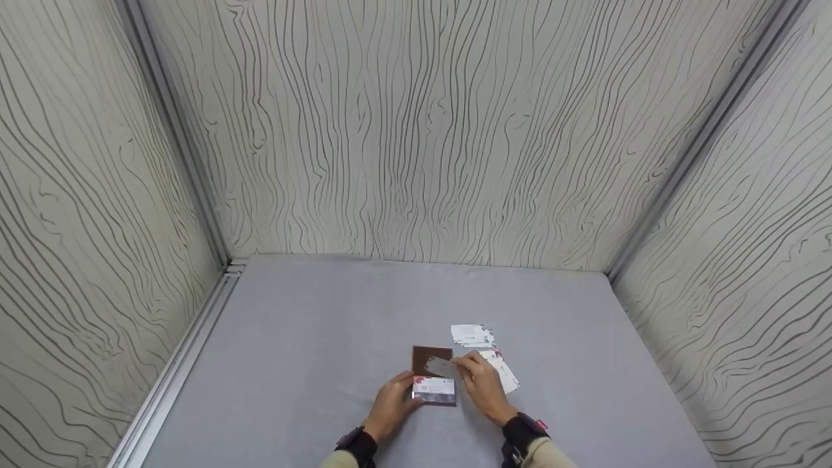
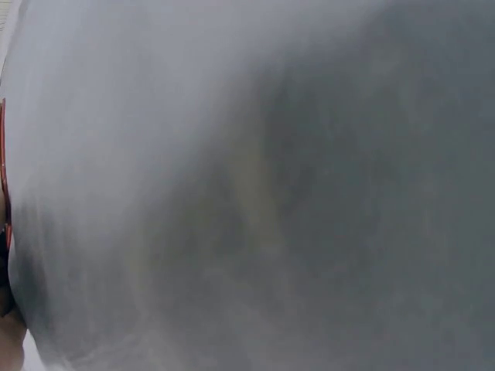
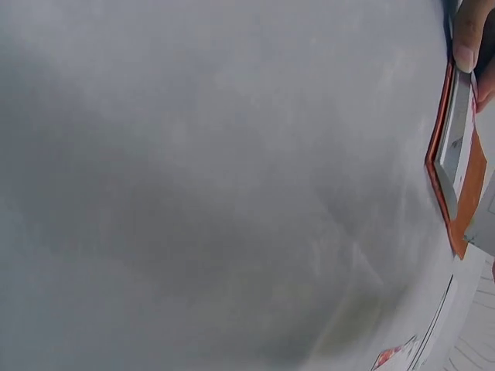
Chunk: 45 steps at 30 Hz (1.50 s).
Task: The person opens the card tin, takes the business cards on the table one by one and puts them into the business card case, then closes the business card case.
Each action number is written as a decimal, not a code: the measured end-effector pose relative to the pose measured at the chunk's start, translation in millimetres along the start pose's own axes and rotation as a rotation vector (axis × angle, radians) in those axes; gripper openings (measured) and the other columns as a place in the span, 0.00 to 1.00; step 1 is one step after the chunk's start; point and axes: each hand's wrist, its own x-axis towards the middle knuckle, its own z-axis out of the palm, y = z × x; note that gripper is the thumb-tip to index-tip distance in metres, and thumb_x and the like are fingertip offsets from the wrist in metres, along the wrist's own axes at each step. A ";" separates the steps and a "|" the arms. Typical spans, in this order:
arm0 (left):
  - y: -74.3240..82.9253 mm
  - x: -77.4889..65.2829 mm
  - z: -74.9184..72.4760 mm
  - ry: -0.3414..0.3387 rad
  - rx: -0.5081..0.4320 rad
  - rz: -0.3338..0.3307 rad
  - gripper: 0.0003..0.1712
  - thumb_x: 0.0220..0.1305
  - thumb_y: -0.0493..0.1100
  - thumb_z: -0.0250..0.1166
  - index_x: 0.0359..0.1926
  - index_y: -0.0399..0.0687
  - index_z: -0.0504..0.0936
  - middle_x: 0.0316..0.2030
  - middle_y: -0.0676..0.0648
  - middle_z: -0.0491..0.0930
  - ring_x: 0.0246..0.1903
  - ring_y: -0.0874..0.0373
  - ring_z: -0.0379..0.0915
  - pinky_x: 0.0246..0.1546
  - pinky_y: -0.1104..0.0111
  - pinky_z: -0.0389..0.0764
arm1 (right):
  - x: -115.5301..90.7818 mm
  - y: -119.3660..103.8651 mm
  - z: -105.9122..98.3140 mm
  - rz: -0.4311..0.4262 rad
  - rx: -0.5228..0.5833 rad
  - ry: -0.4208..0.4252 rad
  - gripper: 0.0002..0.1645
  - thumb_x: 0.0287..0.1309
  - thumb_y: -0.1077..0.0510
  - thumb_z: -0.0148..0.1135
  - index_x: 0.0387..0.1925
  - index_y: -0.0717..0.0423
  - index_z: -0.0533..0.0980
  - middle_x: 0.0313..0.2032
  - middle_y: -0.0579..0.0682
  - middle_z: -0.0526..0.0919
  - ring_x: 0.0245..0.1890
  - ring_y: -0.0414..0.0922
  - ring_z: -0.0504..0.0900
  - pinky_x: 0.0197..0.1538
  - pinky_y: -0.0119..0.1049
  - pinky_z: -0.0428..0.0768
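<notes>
A brown card holder (image 1: 424, 355) lies unfolded on the grey cloth, with a white, red-flowered card (image 1: 434, 386) in its lower half. My left hand (image 1: 391, 398) grips the holder by its left side, thumb at the lower edge. In the right wrist view, a left fingertip (image 3: 465, 56) presses on the holder's rim (image 3: 438, 127). Between thumb and fingers, my right hand (image 1: 484, 385) pinches another pale card (image 1: 440, 367), tilted over the holder's upper half. Only a thin strip of the holder (image 2: 4, 162) shows at the left wrist view's left border.
Beyond the holder lie several loose white cards (image 1: 472, 334), overlapping. More printed cards (image 1: 504, 373) are spread beside the right hand, partly behind it. Wood-patterned panels (image 1: 416, 130) enclose the table (image 1: 312, 325) at the back and both sides.
</notes>
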 end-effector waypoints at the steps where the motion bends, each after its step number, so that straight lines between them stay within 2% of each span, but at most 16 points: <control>1: 0.0 0.0 0.0 -0.005 -0.001 -0.009 0.25 0.53 0.37 0.74 0.51 0.27 0.81 0.52 0.32 0.79 0.54 0.39 0.76 0.57 0.51 0.76 | 0.3 -1.4 1.2 -0.005 0.011 -0.006 0.10 0.54 0.71 0.68 0.37 0.57 0.85 0.32 0.44 0.79 0.33 0.38 0.79 0.34 0.33 0.82; 6: 1.5 0.4 -0.3 -0.021 0.006 -0.048 0.25 0.53 0.37 0.74 0.51 0.28 0.81 0.53 0.33 0.79 0.55 0.38 0.75 0.58 0.50 0.75 | 0.9 -4.9 7.0 -0.037 0.067 -0.037 0.09 0.57 0.71 0.66 0.38 0.58 0.84 0.31 0.46 0.79 0.32 0.39 0.80 0.35 0.31 0.82; 11: 0.7 2.8 0.7 -0.041 0.003 -0.074 0.22 0.53 0.37 0.74 0.49 0.32 0.83 0.52 0.39 0.81 0.54 0.45 0.77 0.58 0.55 0.76 | 0.1 -4.8 10.3 -0.067 0.081 -0.066 0.07 0.60 0.68 0.64 0.38 0.58 0.84 0.31 0.48 0.80 0.30 0.39 0.80 0.32 0.29 0.81; 17: 0.4 1.4 0.0 -0.056 0.020 -0.087 0.25 0.55 0.39 0.74 0.52 0.29 0.81 0.54 0.35 0.79 0.56 0.41 0.75 0.59 0.53 0.75 | -0.5 -5.1 11.9 -0.041 0.054 -0.102 0.07 0.60 0.66 0.64 0.38 0.58 0.85 0.31 0.49 0.79 0.30 0.39 0.80 0.33 0.32 0.81; 21: 0.7 1.1 0.2 -0.043 0.021 -0.074 0.25 0.54 0.39 0.74 0.51 0.29 0.81 0.54 0.35 0.80 0.56 0.41 0.76 0.58 0.53 0.75 | -1.3 -7.0 13.2 -0.026 0.018 -0.112 0.08 0.57 0.67 0.66 0.37 0.57 0.86 0.30 0.47 0.79 0.30 0.39 0.79 0.32 0.34 0.81; 27: 0.7 0.2 0.7 0.018 0.060 0.008 0.24 0.52 0.40 0.75 0.49 0.32 0.83 0.51 0.37 0.81 0.53 0.43 0.78 0.54 0.55 0.79 | -3.3 -8.2 17.1 -0.021 -0.020 -0.131 0.10 0.55 0.68 0.68 0.38 0.55 0.86 0.32 0.43 0.78 0.32 0.39 0.79 0.34 0.36 0.82; 31: 0.0 0.0 1.1 0.019 0.059 0.011 0.25 0.52 0.40 0.75 0.50 0.31 0.82 0.51 0.38 0.81 0.52 0.43 0.78 0.54 0.55 0.79 | -6.0 -9.2 18.5 0.038 -0.023 -0.200 0.13 0.56 0.68 0.68 0.43 0.55 0.85 0.35 0.42 0.78 0.36 0.39 0.79 0.37 0.36 0.82; 37: -1.1 0.9 1.8 -0.023 0.043 -0.047 0.25 0.54 0.39 0.74 0.52 0.30 0.82 0.53 0.38 0.80 0.55 0.44 0.77 0.57 0.55 0.77 | -10.3 -9.8 17.3 0.119 -0.024 -0.310 0.18 0.57 0.62 0.69 0.51 0.56 0.81 0.42 0.45 0.77 0.43 0.45 0.77 0.44 0.42 0.80; 41: -1.1 0.9 1.4 -0.027 0.039 -0.052 0.26 0.54 0.39 0.74 0.52 0.29 0.81 0.54 0.36 0.80 0.55 0.42 0.76 0.58 0.54 0.76 | -12.3 -9.5 17.7 0.147 -0.026 -0.370 0.26 0.56 0.54 0.72 0.55 0.57 0.78 0.46 0.48 0.75 0.46 0.48 0.76 0.46 0.44 0.79; 45: -0.8 0.6 1.3 -0.023 0.043 -0.037 0.26 0.54 0.39 0.74 0.52 0.29 0.81 0.53 0.35 0.80 0.55 0.42 0.76 0.57 0.53 0.76 | -14.1 -8.6 19.0 0.142 -0.045 -0.407 0.31 0.53 0.51 0.73 0.57 0.58 0.76 0.47 0.50 0.74 0.47 0.50 0.75 0.47 0.45 0.79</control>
